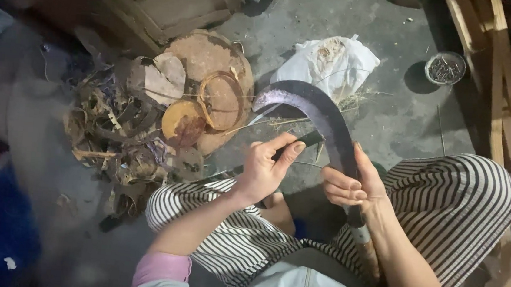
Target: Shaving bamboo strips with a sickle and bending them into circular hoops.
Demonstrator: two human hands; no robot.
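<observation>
Nearest the camera, the person sits low in striped trousers (445, 207), knees apart, with both hands raised between them. The right hand (352, 184) is closed around the lower part of a dark curved sickle blade (316, 109), fingers curled over its inner edge. The left hand (265, 168) pinches a thin pale strip (275, 122) against the blade, thumb and forefinger narrow, the strip running left toward the scraps. The strip looks only partly worked: most of its length lies beyond the blade.

Past the left knee, on the concrete floor (391, 118), lies a heap of dark shavings and offcuts (116, 132), which suggests much stripping already done. Beside it stands a round wooden block (210, 58) bearing a coil of thin strip (219, 98). Further off sit a white bag (335, 62), a small tin of nails (445, 68) and wooden slats (503, 90) along the right edge. Nothing stands between hands and blade.
</observation>
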